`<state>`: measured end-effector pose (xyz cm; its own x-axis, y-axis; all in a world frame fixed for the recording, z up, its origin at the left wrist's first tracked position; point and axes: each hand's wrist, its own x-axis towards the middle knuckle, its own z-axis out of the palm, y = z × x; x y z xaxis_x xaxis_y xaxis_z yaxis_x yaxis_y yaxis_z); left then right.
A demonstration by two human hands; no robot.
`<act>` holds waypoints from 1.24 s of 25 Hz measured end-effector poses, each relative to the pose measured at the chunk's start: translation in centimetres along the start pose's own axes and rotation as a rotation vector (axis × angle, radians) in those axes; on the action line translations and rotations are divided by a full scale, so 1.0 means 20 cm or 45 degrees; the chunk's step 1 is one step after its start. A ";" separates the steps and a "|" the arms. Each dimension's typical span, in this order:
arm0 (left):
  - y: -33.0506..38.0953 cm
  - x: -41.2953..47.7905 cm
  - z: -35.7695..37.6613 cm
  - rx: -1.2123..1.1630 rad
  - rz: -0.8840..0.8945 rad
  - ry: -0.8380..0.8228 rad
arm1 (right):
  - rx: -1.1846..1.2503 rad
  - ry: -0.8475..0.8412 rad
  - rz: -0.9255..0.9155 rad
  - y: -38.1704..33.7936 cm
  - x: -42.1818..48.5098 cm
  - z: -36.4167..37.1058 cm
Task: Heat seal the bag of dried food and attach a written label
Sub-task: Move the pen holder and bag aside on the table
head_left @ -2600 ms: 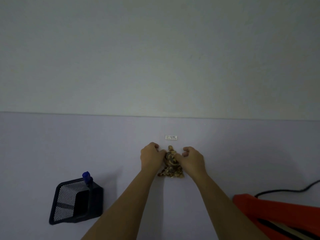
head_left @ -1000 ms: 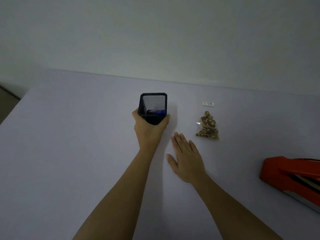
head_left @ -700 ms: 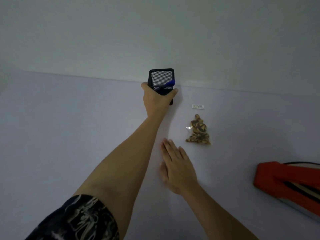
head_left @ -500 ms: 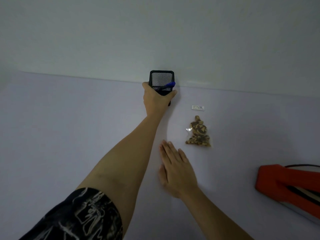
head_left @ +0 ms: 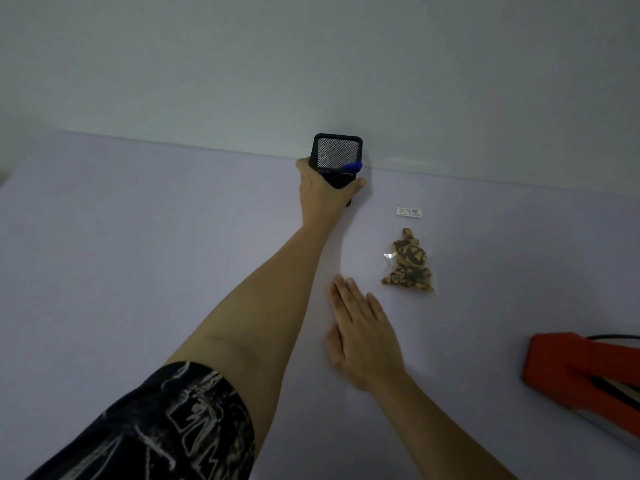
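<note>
The left hand (head_left: 323, 192) is wrapped around the mesh pen holder (head_left: 336, 157) at the worktop's far edge. The right hand (head_left: 363, 336), lying flat and spread, is nearer the bag of dried food (head_left: 408, 263), which lies just up-right of it (long axis pointing away), label (head_left: 408, 212) beyond.

Dim light; plain pale wall (head_left: 311, 64) behind lavender table (head_left: 138, 237), meeting along far edge
</note>
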<state>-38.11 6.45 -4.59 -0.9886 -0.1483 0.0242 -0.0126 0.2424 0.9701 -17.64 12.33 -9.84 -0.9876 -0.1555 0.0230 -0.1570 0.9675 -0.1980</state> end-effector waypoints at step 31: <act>-0.11 -1.03 -1.11 0.676 -0.074 0.048 | -0.008 -0.150 0.030 -0.06 0.00 -0.07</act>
<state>-14.46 -12.27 -1.91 -0.9781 -0.2078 -0.0080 -0.1510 0.6832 0.7144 -17.42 11.51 -8.26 -0.9832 -0.1549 -0.0969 -0.1344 0.9724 -0.1907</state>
